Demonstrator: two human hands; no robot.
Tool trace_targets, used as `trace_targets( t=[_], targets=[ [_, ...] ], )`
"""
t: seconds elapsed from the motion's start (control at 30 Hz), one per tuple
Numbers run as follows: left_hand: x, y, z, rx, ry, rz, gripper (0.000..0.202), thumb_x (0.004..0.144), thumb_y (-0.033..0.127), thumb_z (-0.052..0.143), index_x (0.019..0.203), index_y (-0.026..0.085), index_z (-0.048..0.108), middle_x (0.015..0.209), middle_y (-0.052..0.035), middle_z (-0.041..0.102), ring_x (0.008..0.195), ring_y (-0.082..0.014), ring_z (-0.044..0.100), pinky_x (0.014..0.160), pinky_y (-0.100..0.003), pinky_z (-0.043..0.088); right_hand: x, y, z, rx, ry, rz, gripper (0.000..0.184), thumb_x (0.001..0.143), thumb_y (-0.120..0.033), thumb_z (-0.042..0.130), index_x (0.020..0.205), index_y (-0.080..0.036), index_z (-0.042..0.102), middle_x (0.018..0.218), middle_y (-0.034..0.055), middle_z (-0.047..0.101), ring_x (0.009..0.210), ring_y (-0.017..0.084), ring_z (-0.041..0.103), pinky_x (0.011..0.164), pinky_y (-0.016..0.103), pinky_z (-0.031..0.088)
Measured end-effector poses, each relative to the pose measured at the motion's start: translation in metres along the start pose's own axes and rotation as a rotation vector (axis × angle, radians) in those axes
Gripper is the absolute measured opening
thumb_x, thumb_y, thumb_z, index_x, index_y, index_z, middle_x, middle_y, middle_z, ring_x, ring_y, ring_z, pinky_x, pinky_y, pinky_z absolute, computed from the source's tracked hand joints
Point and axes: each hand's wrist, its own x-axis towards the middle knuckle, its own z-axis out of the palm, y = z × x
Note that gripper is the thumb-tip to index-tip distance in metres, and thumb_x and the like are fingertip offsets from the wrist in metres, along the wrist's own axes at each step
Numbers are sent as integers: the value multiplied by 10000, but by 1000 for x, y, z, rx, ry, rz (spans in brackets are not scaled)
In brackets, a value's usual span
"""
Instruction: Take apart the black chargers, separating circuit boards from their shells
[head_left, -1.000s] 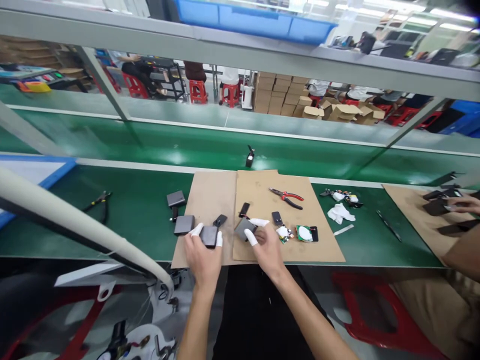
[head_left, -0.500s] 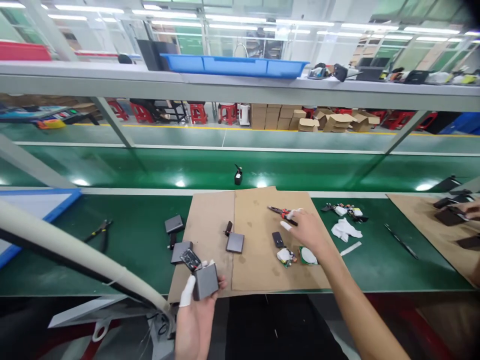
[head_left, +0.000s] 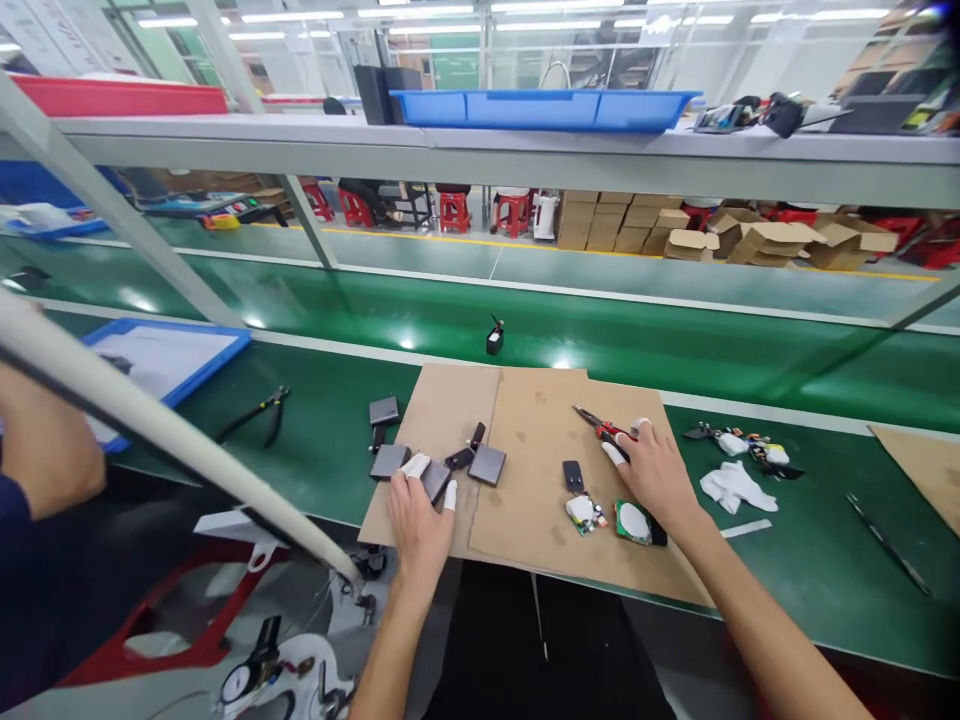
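On the cardboard (head_left: 525,530), my left hand (head_left: 420,525) has white-covered fingertips around a small grey box (head_left: 435,482), with a black piece (head_left: 459,459) at its far end. Just right of it lies another grey box (head_left: 487,466) with a black part. Two more grey boxes, one near (head_left: 390,462) and one farther (head_left: 383,410), lie to the left. My right hand (head_left: 658,470) has its fingers on the red-handled pliers (head_left: 600,424), which lie on the cardboard. Below them are a black cover (head_left: 573,476), a small circuit board (head_left: 586,514) and a green board with a white disc (head_left: 634,521).
Yellow-and-black pliers (head_left: 259,412) lie left on the green bench. At right are wired parts (head_left: 750,446), a white cloth (head_left: 737,487) and tweezers (head_left: 889,545). A white post (head_left: 187,400) crosses the left side, near another person's arm (head_left: 45,440). A small black bottle-like item (head_left: 495,338) stands beyond the bench.
My left hand has turned over and brought the grey box down onto the cardboard. My right hand stays at the red-handled pliers. The view has swung left, showing another person's arm.
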Motion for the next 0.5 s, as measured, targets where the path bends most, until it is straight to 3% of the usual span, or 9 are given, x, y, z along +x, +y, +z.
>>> trace_targets(
  t=[0.1,0.17,0.23,0.33,0.5],
  targets=[
    [-12,10,2,-3,158,53,440,951,367,709,1325,169,587,1367,-194,525,1342,-415,532,1146,-669,430,-1,9,7,37,-7,7,288,1091,-294,438,1094,-163,694,1029,135,642,955,287,636,860,381,425],
    [-20,21,3,-67,173,152,433,975,361,705,1357,190,592,1342,-172,542,1320,-377,560,1150,-621,446,0,14,11,67,-10,-1,307,1102,-331,431,1046,-173,688,948,99,635,879,260,634,829,363,426],
    [-26,33,5,-117,94,237,414,992,346,695,1370,209,597,1303,-148,556,1297,-346,584,1136,-575,473,1,17,12,89,-8,-9,305,1094,-339,440,1016,-185,691,895,81,621,840,252,628,799,358,419],
    [-30,48,11,-133,-45,250,418,1003,335,678,1394,223,581,1331,-146,547,1334,-344,565,1147,-570,475,-1,20,10,108,-4,-21,301,1072,-345,458,966,-200,700,897,85,613,848,259,621,790,370,411],
    [-30,57,25,-92,-149,222,474,1008,377,659,1428,189,546,1375,-172,516,1364,-376,518,1161,-608,451,-9,23,8,112,2,-34,251,1035,-392,536,1003,-231,726,1242,168,620,1207,363,576,976,482,413]
  ],
)
